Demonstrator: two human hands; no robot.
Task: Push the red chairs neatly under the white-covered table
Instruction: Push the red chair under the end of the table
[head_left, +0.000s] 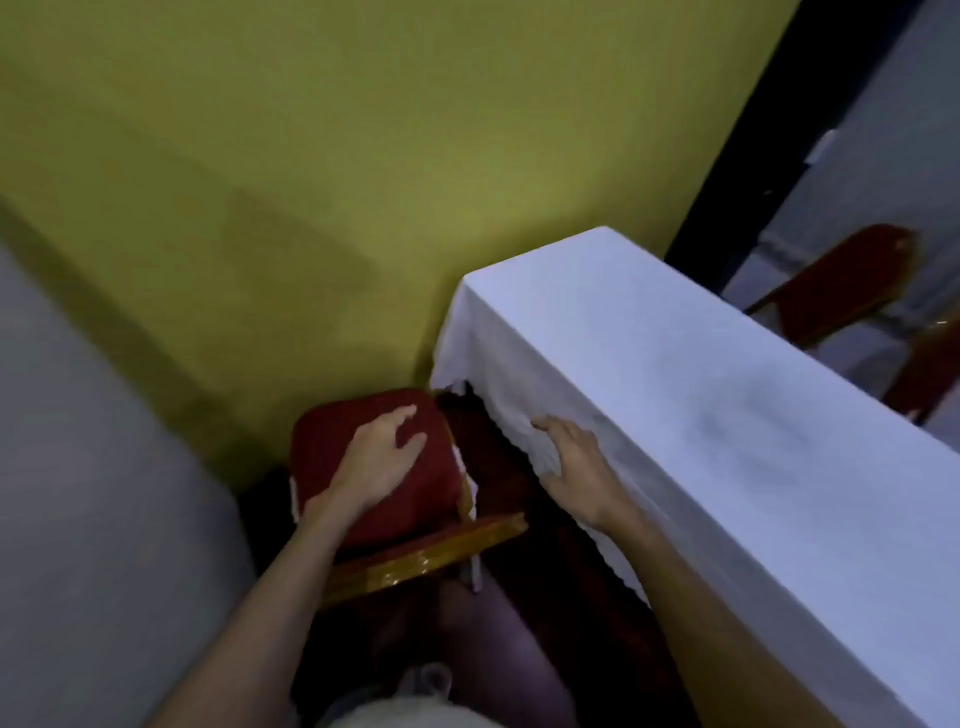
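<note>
A red padded chair (332, 467) with a gold frame stands at the near end of the white-covered table (675, 374), close to the yellow wall. Its red pad is tilted toward me and its gold rail runs below it. My left hand (379, 462) lies palm down on the red pad, fingers apart. My right hand (576, 467) rests with spread fingers on the hanging side of the tablecloth, which is wrinkled under the fingertips. The cloth's scalloped hem is raised at the corner, showing a dark gap beneath the table.
Beyond the table's far side, two more red chairs (841, 280) stand at the right edge. The yellow wall (311, 182) closes the space ahead and a grey surface (93, 493) lies on the left. My legs and shoe (431, 680) are on the dark floor below.
</note>
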